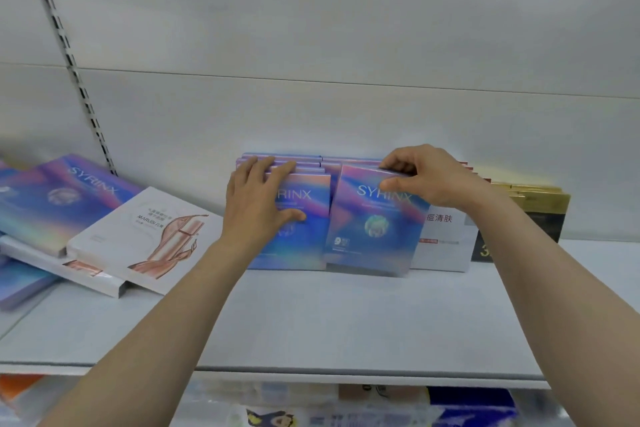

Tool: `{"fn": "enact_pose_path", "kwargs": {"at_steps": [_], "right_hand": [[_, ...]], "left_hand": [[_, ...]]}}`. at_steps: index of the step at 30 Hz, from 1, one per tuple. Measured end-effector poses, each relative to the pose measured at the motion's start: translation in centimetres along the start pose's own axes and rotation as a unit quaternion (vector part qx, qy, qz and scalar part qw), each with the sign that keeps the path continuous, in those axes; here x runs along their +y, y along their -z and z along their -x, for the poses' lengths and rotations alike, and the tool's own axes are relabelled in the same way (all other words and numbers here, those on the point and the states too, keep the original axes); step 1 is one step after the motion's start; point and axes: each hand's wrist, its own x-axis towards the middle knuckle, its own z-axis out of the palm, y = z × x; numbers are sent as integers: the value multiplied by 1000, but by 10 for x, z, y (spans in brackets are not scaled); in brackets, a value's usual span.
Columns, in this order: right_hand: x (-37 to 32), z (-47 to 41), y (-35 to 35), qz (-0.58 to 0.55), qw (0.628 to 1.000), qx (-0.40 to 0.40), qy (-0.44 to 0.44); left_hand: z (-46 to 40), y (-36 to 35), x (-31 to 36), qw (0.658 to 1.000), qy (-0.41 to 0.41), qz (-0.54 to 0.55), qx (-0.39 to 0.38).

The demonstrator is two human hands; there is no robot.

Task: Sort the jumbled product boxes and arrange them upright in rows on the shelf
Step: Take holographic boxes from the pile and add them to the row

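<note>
Fingertips [398,166] of right hand [429,177] pinch holographic box [375,222] top edge; upright.

iridescent blue-pink syrinx boxes [375,218], white box with copper drawing [145,239], black-gold boxes [533,215].

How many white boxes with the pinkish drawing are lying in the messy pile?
2: one white box lies tilted on top of the pile at left, and a second white box lies under it, mostly covered. More may be hidden underneath.

"SYRINX" and a "9" stand on the iridescent box [375,218]; "MARUBI" on the white box [145,236].
</note>
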Motion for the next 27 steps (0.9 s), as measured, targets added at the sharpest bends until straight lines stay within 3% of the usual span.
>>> {"fn": "enact_pose_path", "kwargs": {"at_steps": [19,27], "right_hand": [[-3,-29,-40,96,992,52,59],[2,-24,-51,90,992,75,34]], "left_hand": [[-3,0,-20,999,-19,-6,25],[-4,1,-25,999,-30,-2,24]]}}
